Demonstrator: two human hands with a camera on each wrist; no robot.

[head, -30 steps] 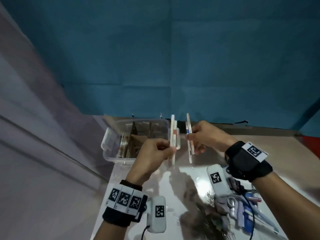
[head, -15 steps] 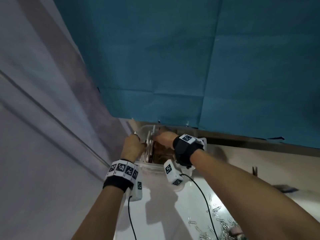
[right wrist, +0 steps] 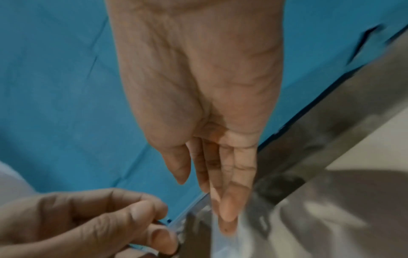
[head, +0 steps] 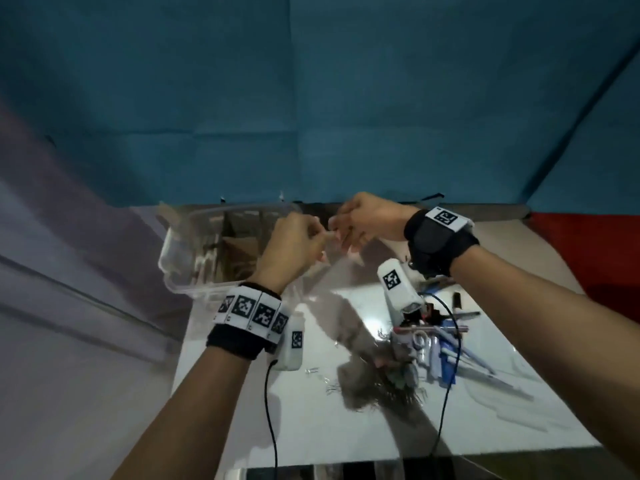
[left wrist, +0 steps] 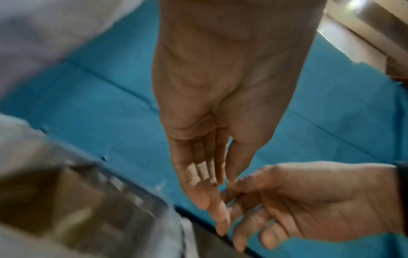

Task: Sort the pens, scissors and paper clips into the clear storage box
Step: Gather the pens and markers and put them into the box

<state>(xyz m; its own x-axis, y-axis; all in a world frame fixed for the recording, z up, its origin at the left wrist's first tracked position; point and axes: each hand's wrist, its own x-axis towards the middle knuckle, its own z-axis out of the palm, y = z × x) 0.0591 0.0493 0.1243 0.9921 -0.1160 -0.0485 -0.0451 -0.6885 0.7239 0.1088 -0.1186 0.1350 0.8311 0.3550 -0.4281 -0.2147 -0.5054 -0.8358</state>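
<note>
The clear storage box (head: 173, 261) stands at the table's far left corner, with brown cardboard dividers (head: 239, 244) inside; its contents are blurred. My left hand (head: 323, 239) and right hand (head: 346, 233) hover close together over the box's right end, fingertips nearly meeting, both holding nothing. In the left wrist view my left hand (left wrist: 212, 192) shows relaxed fingers and an empty palm. The right wrist view shows my right hand (right wrist: 218, 188) with straight fingers. A heap of pens (head: 446, 355), scissors (head: 419, 341) and paper clips (head: 401, 389) lies on the white table (head: 346, 427).
A few loose paper clips (head: 330, 388) lie left of the heap. A blue backdrop (head: 311, 98) rises right behind the box. The table's left edge drops off beside my left forearm. Cables (head: 270, 410) hang from both wrist cameras over the table.
A second ago each hand held upright pens beside the box. Both then reached into the box, and now they are drawn back over its right end, empty.
</note>
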